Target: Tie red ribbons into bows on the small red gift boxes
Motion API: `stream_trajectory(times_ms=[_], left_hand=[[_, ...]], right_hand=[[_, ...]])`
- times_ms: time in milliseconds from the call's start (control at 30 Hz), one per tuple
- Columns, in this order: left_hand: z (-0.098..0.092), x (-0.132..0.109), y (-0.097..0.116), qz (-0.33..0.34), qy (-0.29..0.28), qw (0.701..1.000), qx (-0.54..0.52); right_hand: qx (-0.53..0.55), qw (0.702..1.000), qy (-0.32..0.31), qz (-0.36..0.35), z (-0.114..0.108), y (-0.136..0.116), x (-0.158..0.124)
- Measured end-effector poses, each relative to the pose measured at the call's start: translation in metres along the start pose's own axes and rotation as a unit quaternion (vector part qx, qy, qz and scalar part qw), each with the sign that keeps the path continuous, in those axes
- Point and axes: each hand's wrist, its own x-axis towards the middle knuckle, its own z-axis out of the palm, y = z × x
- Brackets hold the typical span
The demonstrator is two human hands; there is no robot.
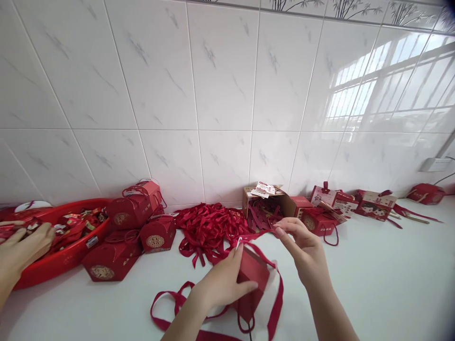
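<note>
My left hand [220,284] is closed around a small red gift box [253,272] on the white counter [391,284], near its front edge. A long red ribbon [277,296] loops round the box and trails off to the left. My right hand [305,251] is just right of the box and slightly above it. Its thumb and fingers pinch an end of the ribbon near the box top.
A heap of red ribbons [206,227] lies behind the box. Closed red gift boxes [131,210] stand at the left beside a red tray [46,270] of sweets, where another person's hand [21,251] rests. An open cardboard box [263,203] and more gift boxes [373,203] line the tiled wall.
</note>
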Motion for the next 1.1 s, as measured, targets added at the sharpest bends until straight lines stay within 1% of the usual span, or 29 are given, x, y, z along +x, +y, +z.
stream_trajectory(times_ms=[67,133,200,267,333,400,433,500,533,600,700,767,833,933,967,1033,1067,1100], left_hand=[[-0.006,-0.006,-0.008,-0.028,-0.056,0.998,0.017],[-0.017,-0.014,-0.013,-0.037,-0.071,0.996,0.04],[-0.03,-0.023,-0.014,-0.023,-0.043,0.997,0.06],[-0.04,-0.029,-0.01,-0.008,0.012,0.998,0.057],[-0.046,-0.03,-0.004,0.005,0.077,0.997,0.031],[-0.046,-0.026,0.003,0.033,0.124,0.992,0.014],[-0.045,-0.024,0.006,0.056,0.134,0.989,0.011],[-0.042,-0.019,0.01,0.102,0.124,0.987,0.008],[-0.041,-0.018,0.011,0.113,0.114,0.987,0.006],[-0.04,-0.016,0.009,0.115,0.105,0.988,0.001],[-0.04,-0.018,0.003,0.111,0.124,0.986,0.008],[-0.038,-0.018,0.002,0.124,0.125,0.984,0.016],[-0.036,-0.018,0.005,0.145,0.125,0.981,0.022],[-0.035,-0.015,0.01,0.178,0.144,0.973,0.015],[-0.036,-0.014,0.01,0.177,0.156,0.972,0.005],[-0.041,-0.012,0.005,0.151,0.186,0.971,-0.026],[-0.044,-0.011,0.0,0.128,0.204,0.97,-0.044],[-0.048,-0.011,-0.005,0.103,0.221,0.968,-0.061]], right_hand=[[-0.003,1.0,0.005,-0.004,-0.002,0.0,0.0],[-0.008,1.0,-0.015,0.007,-0.003,-0.001,-0.001],[-0.004,0.998,-0.053,0.033,-0.001,-0.002,-0.002],[0.015,0.994,-0.098,0.053,0.003,-0.005,-0.005],[0.04,0.987,-0.144,0.058,0.008,-0.009,-0.009],[0.06,0.98,-0.18,0.056,0.013,-0.013,-0.013],[0.065,0.978,-0.192,0.055,0.015,-0.014,-0.015],[0.065,0.974,-0.209,0.051,0.017,-0.017,-0.018],[0.06,0.974,-0.214,0.046,0.016,-0.018,-0.018],[0.05,0.975,-0.215,0.037,0.013,-0.018,-0.019],[0.043,0.98,-0.187,0.048,0.01,-0.018,-0.018],[0.05,0.981,-0.174,0.063,0.01,-0.018,-0.019],[0.064,0.978,-0.185,0.065,0.014,-0.018,-0.021],[0.071,0.972,-0.218,0.041,0.019,-0.018,-0.023],[0.063,0.974,-0.215,0.031,0.019,-0.018,-0.022],[0.018,0.982,-0.185,0.014,0.012,-0.017,-0.018],[-0.027,0.985,-0.172,0.011,0.006,-0.016,-0.015],[-0.085,0.981,-0.172,0.016,-0.001,-0.014,-0.012]])
